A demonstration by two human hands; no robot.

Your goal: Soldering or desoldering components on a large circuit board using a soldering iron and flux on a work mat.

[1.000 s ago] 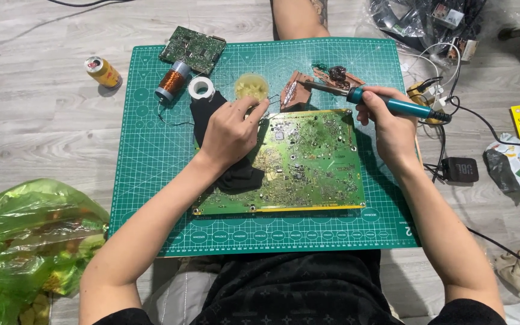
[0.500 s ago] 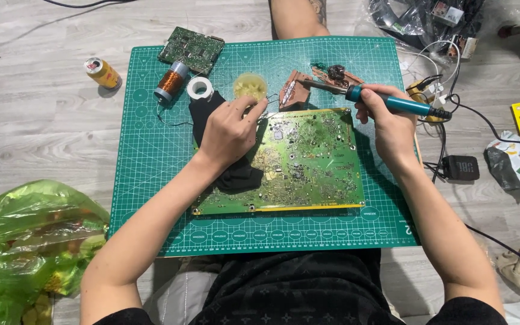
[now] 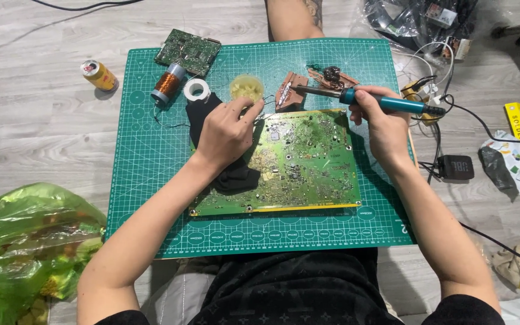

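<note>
Over the far edge of the green circuit board (image 3: pixel 296 159), I am gripping a blue soldering iron (image 3: pixel 368 99) in my right hand (image 3: pixel 380 129) while my left hand (image 3: pixel 227 132) is pinching thin solder wire (image 3: pixel 267 99), hands apart, the joint needing a steady tip.

Pale grey wood-plank laminate floor (image 3: pixel 43 138) is running across the whole view under even, diffuse light. Black cables (image 3: pixel 79 7) are trailing along its upper edge. A crumpled translucent green plastic bag (image 3: pixel 25 241) is lying at lower left.
</note>
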